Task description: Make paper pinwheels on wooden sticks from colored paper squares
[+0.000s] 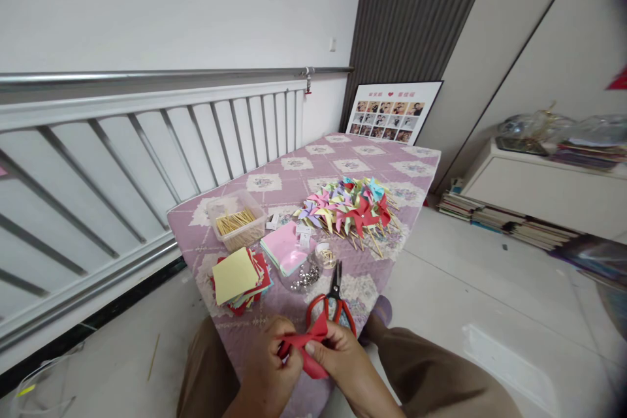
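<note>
A red paper pinwheel, partly folded, is held between both hands above the table's near edge. My left hand pinches its left side with curled fingers. On its right, the thumb and fingers of my right hand press the paper folds together. Just beyond them lie red-handled scissors with dark blades pointing away. Square paper sheets, yellow on top, are stacked at the left. Beside those are pink sheets, a clear dish of small metal fasteners and a small round tub of short wooden pieces.
Finished pinwheels in several colours lie heaped on the patterned tablecloth. A clear plastic box of thin wooden sticks stands at the left. White railings border the table's left side; a photo board leans behind.
</note>
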A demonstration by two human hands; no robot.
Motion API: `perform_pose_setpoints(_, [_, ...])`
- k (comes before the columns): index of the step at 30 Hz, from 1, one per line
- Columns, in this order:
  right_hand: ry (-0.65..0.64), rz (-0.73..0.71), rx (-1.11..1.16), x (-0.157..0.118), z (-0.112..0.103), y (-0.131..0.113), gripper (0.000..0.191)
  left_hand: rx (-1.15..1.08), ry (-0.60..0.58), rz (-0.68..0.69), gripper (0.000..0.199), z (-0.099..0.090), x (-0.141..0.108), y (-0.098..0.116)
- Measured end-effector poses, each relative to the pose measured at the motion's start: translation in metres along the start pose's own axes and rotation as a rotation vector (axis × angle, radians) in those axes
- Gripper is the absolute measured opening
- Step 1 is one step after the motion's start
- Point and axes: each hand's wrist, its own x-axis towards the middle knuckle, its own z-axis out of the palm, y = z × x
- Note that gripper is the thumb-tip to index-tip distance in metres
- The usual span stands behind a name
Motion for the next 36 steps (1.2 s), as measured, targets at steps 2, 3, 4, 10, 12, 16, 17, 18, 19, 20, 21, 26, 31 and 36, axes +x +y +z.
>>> perform_pose_setpoints(2, [-0.008,0.0,-0.003,-0.002,0.001,-0.004,0.039,0.001,-0.02,-0.007,0.015,-0.001,0.0,0.001])
perform_pose_setpoints(3, [-0.015,-0.001,0.001,-0.003,0.002,-0.006,0.04,0.0,-0.026,-0.01,0.016,-0.001,0.0,0.002])
perform_pose_setpoints(4, [-0.023,0.001,0.008,-0.004,0.003,-0.007,0.041,-0.003,-0.028,-0.013,0.016,-0.002,0.0,0.002])
perform_pose_setpoints(10, [-0.087,0.018,0.066,-0.005,0.002,-0.009,0.038,-0.036,-0.068,0.039,0.017,-0.002,-0.001,0.0])
perform_pose_setpoints(12, [-0.092,0.017,0.083,-0.004,0.002,-0.008,0.038,-0.037,-0.073,0.066,0.017,-0.002,-0.001,-0.001])
perform_pose_setpoints(16, [-0.087,0.023,0.086,-0.003,0.002,-0.007,0.039,-0.022,-0.085,0.063,0.018,-0.001,-0.001,-0.001])
perform_pose_setpoints(17, [-0.078,0.024,0.076,-0.003,0.002,-0.007,0.039,-0.016,-0.086,0.054,0.018,0.0,-0.001,0.0])
perform_pose_setpoints(18, [-0.067,0.024,0.064,-0.003,0.002,-0.008,0.039,-0.012,-0.085,0.046,0.018,0.0,-0.001,0.001])
perform_pose_setpoints(19, [-0.055,0.024,0.053,-0.003,0.002,-0.008,0.04,-0.01,-0.078,0.041,0.018,0.001,-0.001,0.001])
perform_pose_setpoints(20, [-0.046,0.023,0.044,-0.003,0.002,-0.008,0.04,-0.011,-0.065,0.039,0.018,0.001,-0.001,0.002])
perform_pose_setpoints(21, [-0.04,0.019,0.034,-0.003,0.002,-0.008,0.041,-0.017,-0.052,0.038,0.017,0.001,-0.001,0.003])
perform_pose_setpoints(26, [-0.059,0.017,0.02,0.001,0.001,-0.006,0.039,-0.049,-0.04,-0.017,0.018,0.001,0.003,0.003])
perform_pose_setpoints(31, [-0.078,0.033,0.007,0.005,0.001,-0.006,0.04,-0.174,-0.049,-0.183,0.017,0.006,0.003,-0.006])
perform_pose_setpoints(36, [-0.051,0.039,-0.001,0.009,0.0,0.003,0.04,-0.33,-0.068,-0.356,0.013,0.017,-0.002,-0.017])
